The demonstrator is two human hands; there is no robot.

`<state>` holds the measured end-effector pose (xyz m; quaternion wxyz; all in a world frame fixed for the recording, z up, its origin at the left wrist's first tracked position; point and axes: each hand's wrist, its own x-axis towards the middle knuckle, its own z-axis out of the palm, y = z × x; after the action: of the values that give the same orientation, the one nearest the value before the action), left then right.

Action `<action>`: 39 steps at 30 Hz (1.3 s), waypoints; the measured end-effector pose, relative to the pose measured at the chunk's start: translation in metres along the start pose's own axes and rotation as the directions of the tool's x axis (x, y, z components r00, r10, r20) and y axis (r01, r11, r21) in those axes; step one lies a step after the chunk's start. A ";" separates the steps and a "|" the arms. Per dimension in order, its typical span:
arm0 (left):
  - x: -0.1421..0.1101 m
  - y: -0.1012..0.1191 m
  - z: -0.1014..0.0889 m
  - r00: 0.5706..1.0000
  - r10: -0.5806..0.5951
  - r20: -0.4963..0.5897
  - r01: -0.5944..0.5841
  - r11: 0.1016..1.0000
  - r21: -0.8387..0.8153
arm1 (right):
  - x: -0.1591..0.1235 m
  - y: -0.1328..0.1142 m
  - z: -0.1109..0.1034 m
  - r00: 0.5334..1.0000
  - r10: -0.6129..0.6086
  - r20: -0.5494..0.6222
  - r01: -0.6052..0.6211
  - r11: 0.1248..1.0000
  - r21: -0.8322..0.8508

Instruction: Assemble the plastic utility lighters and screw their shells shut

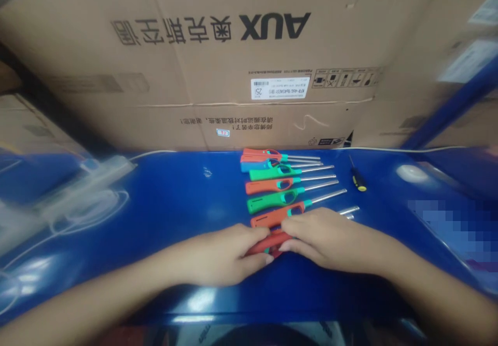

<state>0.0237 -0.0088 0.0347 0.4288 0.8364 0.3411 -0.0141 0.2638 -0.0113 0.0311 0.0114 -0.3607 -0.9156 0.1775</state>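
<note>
A red long-nosed lighter (269, 243) is gripped by both my hands near the front of the blue table. My left hand (229, 255) closes round its handle end, thumb and fingers on either side. My right hand (317, 237) pinches the part nearer the nozzle and hides much of it. Just beyond lies an orange lighter (272, 215), followed by a green lighter (264, 202) and several more in a row towards the back. Their metal nozzles point right. Two nozzle tips (350, 211) show past my right hand.
A large cardboard box (218, 81) stands along the back edge of the blue table (187, 190). To the right lie a black-and-yellow screwdriver (358, 179) and a white rounded object (412, 173). A white power strip (112, 172) and coiled cable (93, 206) are at the left.
</note>
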 end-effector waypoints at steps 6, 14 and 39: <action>-0.016 0.002 -0.015 0.998 0.034 0.048 -0.035 0.999 0.024 | -0.005 -0.007 -0.004 0.997 -0.077 0.029 0.078 0.997 -0.028; -0.023 0.006 -0.013 0.997 -0.018 0.071 0.016 1.000 0.026 | -0.002 -0.015 0.001 0.990 -0.143 0.019 0.144 0.985 -0.095; -0.019 -0.015 0.011 0.995 0.037 -0.094 -0.011 0.963 0.269 | -0.055 0.058 -0.005 0.966 0.190 -0.177 -0.202 0.978 -0.057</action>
<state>0.0031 -0.0215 0.0231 0.2945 0.8904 0.3467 -0.0136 0.3436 -0.0072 0.0224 0.0588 -0.4635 -0.8770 0.1121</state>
